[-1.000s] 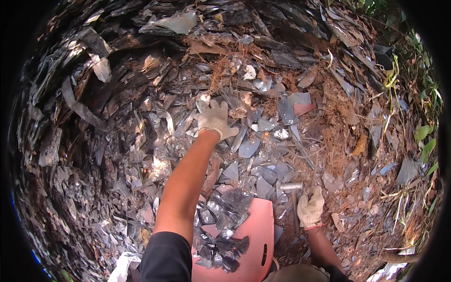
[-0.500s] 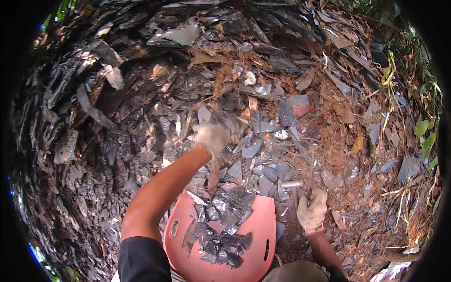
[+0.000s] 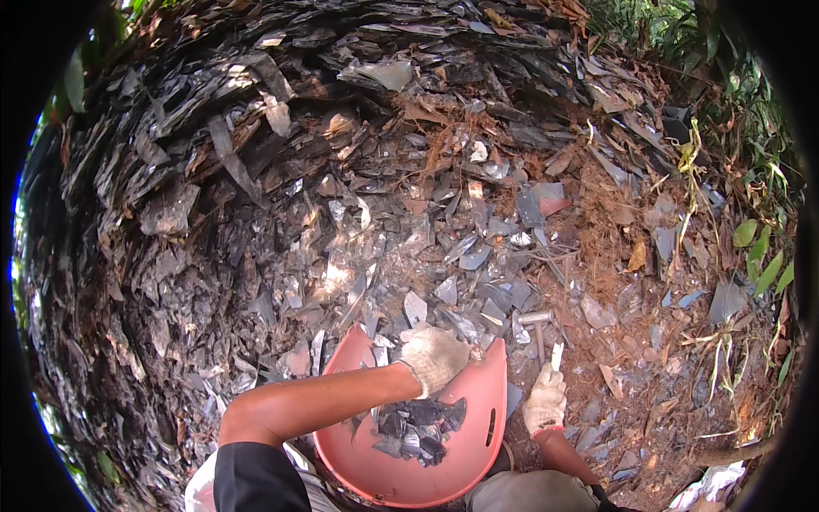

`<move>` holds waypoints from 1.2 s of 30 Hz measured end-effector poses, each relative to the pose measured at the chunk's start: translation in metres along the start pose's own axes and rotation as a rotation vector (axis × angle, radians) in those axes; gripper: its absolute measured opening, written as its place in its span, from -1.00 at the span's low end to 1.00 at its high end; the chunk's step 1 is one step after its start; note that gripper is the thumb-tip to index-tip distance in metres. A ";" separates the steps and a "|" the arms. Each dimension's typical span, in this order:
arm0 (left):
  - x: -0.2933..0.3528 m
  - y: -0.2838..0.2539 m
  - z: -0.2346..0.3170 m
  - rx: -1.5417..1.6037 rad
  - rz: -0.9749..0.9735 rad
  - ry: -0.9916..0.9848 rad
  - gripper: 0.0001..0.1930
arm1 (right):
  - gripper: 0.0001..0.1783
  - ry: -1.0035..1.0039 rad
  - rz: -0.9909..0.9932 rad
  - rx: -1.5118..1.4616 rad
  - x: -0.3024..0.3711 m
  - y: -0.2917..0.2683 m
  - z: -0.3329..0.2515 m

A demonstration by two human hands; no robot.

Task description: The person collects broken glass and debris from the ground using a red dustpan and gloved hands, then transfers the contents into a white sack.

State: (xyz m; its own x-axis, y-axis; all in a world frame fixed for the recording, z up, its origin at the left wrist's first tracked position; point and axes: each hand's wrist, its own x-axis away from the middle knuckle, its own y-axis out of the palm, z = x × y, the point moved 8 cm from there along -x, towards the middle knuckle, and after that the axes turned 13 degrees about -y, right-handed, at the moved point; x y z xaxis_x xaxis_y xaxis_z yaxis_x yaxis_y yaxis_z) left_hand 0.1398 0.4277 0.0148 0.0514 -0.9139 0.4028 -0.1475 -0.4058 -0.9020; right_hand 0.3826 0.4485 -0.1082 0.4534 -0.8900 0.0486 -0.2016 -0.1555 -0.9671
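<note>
**Right hand [image 3: 544, 403] grips one pale piece [image 3: 557, 356], left hand [image 3: 435, 358] is over one pink pan [image 3: 465, 465]**

We see two hands, both in pale knitted gloves [image 3: 448, 346]. The grip of the right hand is closed: its fingers are bent around the lower end of the pale piece, and the upper end stands free above the glove. This hand is to the right of the pink pan, low over the ground [image 3: 631, 375] and apart from the pan's rim.

About the left hand we must be more careful. It is over the front part of the pan, with the back of the glove turned to us. The fingertips are hidden, so we are not able to say how far this grip is spread, or if it holds something.

We count one pan. In its middle lies one heap of dark shards [image 3: 418, 431]; they overlap too much for an exact count. One slot [image 3: 490, 427] is visible in the pan's right side.

We count also one hammer [image 3: 536, 317], which lies just beyond the right hand, its handle toward us. One pale grey shard [image 3: 415, 309] is just beyond the left hand; whether the glove touches it, we cannot decide. Farther away we find one reddish shard [image 3: 554, 206] and one orange-brown leaf [image 3: 637, 255], among flat shards too many for counting.
</note>
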 end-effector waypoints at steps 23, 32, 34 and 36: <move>0.178 0.181 -0.094 2.657 0.175 -0.740 -0.86 | -0.55 -0.297 -0.118 -1.346 0.018 -0.084 -0.157; 0.171 0.174 -0.075 2.685 0.208 -0.627 -0.84 | -0.47 0.212 -0.789 -1.420 0.093 0.023 -0.189; 0.171 0.178 -0.074 2.719 0.243 -0.582 -0.80 | -0.47 0.178 -0.714 -1.503 0.081 0.007 -0.196; 0.178 0.175 -0.063 2.752 0.105 -0.608 -0.77 | -0.49 0.189 -0.642 -1.584 0.069 -0.003 -0.198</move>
State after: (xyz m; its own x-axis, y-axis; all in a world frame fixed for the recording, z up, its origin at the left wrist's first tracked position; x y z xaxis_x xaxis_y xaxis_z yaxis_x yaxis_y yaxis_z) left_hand 0.0604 0.1949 -0.0620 0.2425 -0.6689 0.7027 0.3940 0.7298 0.5588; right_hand 0.2424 0.3024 -0.0519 0.7208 -0.5371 0.4381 -0.6901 -0.6150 0.3814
